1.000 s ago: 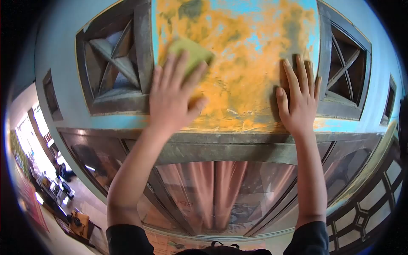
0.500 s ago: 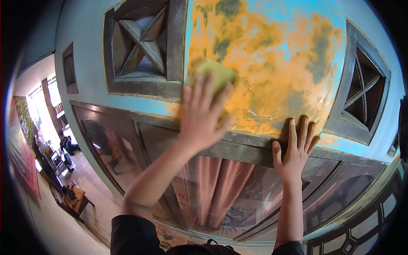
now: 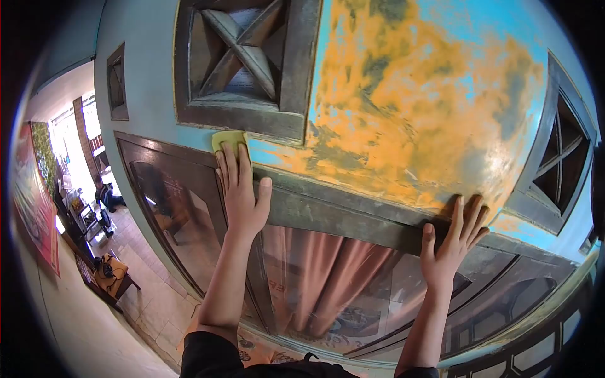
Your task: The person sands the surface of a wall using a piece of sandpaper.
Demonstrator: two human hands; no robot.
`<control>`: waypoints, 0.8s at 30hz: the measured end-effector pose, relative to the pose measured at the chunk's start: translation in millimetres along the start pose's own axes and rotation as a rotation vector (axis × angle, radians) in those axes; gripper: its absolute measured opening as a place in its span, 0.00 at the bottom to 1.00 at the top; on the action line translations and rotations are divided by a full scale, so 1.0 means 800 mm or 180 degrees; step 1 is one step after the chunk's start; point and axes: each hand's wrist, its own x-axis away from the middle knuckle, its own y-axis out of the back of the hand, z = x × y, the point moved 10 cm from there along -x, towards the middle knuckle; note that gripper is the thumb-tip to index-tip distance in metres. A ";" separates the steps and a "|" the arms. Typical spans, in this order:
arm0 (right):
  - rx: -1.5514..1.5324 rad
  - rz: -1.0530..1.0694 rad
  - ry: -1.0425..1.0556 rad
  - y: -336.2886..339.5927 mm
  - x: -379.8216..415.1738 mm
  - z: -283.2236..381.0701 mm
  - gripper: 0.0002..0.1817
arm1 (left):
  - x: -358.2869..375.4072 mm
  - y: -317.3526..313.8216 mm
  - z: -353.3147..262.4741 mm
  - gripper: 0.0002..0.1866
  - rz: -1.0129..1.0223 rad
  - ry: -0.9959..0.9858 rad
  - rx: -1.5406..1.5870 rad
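My left hand (image 3: 242, 205) presses a yellow-green piece of sandpaper (image 3: 232, 140) flat under its fingertips. The sandpaper lies on the narrow blue strip of wall between the left vent frame (image 3: 252, 118) and the wooden beam (image 3: 328, 201) below. My right hand (image 3: 450, 242) rests with fingers spread, its fingertips on the lower right of the patchy wall panel (image 3: 428, 113) and its thumb by the beam. Orange, dark grey and blue paint show in blotches across that panel. Nothing is in my right hand.
Another vent frame (image 3: 554, 164) with crossed slats stands to the right. Below the beam are glass panes with a pink curtain (image 3: 328, 277) behind them. Down on the left, a small table (image 3: 116, 280) holds dark items. A person (image 3: 108, 194) sits farther back.
My left hand and the sandpaper have moved left and down, from the orange panel to the strip under the left vent. My right hand stays on the wall; the view has shifted.
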 end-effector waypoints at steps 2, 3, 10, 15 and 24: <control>-0.0052 -0.0108 -0.0057 -0.002 0.000 0.005 0.38 | -0.006 0.006 0.010 0.40 -0.0033 0.0008 0.0130; -0.0095 -0.0192 -0.0074 -0.002 0.000 0.006 0.38 | -0.007 0.007 0.009 0.41 -0.0057 -0.0073 0.0258; -0.0091 -0.0456 -0.0207 -0.010 0.007 0.016 0.39 | -0.014 0.013 0.005 0.41 -0.0086 -0.0557 0.0357; -0.0049 -0.0506 -0.0318 -0.016 0.011 0.022 0.40 | -0.008 0.007 0.029 0.41 -0.0029 -0.0367 0.0504; 0.0248 -0.0455 -0.0114 -0.025 0.025 0.037 0.38 | -0.024 0.006 0.066 0.45 -0.0317 -0.0292 0.0629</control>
